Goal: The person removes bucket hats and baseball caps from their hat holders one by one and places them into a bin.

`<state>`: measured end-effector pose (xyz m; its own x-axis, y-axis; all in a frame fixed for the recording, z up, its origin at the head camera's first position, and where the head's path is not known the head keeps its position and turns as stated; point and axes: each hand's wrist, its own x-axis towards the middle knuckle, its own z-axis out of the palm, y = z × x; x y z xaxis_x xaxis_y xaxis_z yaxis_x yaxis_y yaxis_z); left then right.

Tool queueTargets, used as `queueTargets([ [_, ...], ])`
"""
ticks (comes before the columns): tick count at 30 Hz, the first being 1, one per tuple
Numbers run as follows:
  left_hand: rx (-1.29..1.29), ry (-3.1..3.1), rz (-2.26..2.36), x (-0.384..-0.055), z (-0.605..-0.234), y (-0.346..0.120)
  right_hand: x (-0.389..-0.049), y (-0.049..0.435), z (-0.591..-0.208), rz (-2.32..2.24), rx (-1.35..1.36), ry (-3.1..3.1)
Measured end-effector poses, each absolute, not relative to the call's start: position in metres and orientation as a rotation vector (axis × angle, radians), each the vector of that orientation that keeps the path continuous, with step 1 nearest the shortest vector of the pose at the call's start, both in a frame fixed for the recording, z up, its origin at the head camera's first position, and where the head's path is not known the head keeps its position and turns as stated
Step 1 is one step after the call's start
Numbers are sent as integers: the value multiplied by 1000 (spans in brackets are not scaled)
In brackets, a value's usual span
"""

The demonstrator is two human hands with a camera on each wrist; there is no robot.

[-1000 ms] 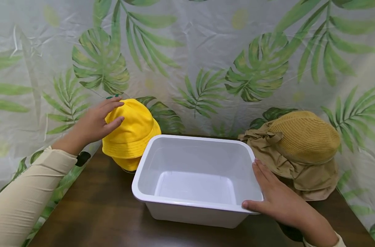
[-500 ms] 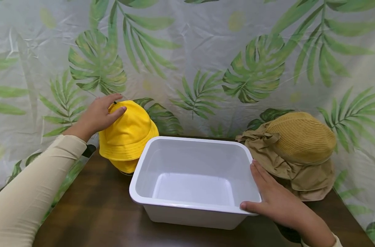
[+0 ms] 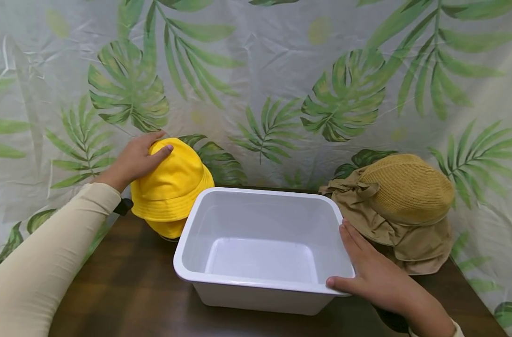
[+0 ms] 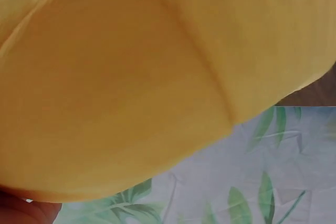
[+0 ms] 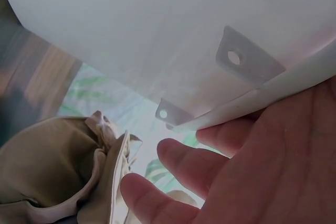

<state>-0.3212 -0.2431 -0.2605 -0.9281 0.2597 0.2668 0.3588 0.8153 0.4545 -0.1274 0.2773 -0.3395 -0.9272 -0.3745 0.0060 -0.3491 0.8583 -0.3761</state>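
a person's left hand (image 3: 135, 157) rounds the crown of a yellow hat (image 3: 171, 187), thumb laid across the near side and fingers bent behind, where the cloth hides their tips — how firmly they grip cannot be told. the right hand (image 3: 375, 271) lies against the near right corner of a white tub (image 3: 264, 282), its fingers fairly straight along the outside of the rim and its thumb on the near edge, bracing rather than clasping. the yellow hat stands on the dark surface (image 3: 112, 285), just beyond the tub's left end, its brim partly behind the rim. a brown hat (image 3: 411, 187), with a tan brim and bow, sits beyond the right hand; a leaf-print sheet (image 3: 272, 70) hangs behind it all. the step in hand looks like taking hold of the yellow hat — the next move seems to call for a sure grip on the soft crown and a lift high enough for the brim to clear the rim, the tub held steady.
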Motion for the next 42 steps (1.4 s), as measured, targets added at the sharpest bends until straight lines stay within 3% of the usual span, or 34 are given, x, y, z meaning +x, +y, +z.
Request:
queueTargets([
  [42,-440,-2802,-945,-321,-263,-242,-127,276,-343,-598,-559,2971],
])
